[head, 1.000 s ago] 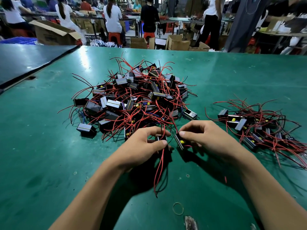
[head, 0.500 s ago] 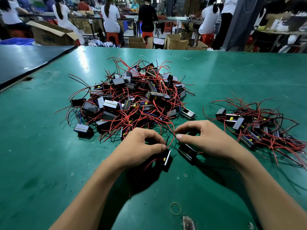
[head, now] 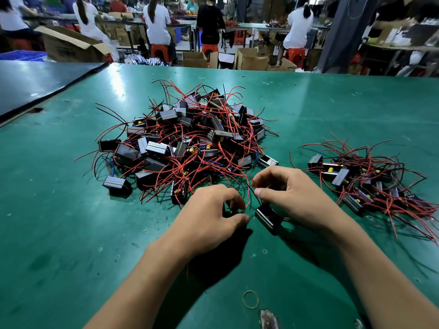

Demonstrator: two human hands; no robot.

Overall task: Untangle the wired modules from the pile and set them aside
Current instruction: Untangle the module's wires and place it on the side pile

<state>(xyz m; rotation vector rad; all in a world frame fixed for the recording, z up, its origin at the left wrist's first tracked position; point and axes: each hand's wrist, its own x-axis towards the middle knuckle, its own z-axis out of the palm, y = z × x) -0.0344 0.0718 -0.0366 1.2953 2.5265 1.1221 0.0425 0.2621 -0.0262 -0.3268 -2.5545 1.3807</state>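
A big tangled pile of black modules with red and black wires [head: 190, 141] lies in the middle of the green table [head: 59, 222]. A smaller set-aside heap of modules [head: 361, 181] lies at the right. My left hand [head: 209, 217] curls over a module that it mostly hides, close to the pile's front edge. My right hand [head: 287, 198] pinches thin wires between thumb and forefinger. Below that pinch a black module [head: 267, 216] rests on the table, between both hands.
A yellow rubber band [head: 251, 299] lies near the table's front edge beside a worn patch [head: 268, 319]. A dark table [head: 35, 84] adjoins at the far left. Beyond the far edge, cardboard boxes [head: 251, 59] stand on the floor and several people work at benches.
Both hands drew back slightly from the pile, pulling two modules apart. The right-hand module dropped from my fingers to the table, and my right hand now pinches its wires instead of its body.
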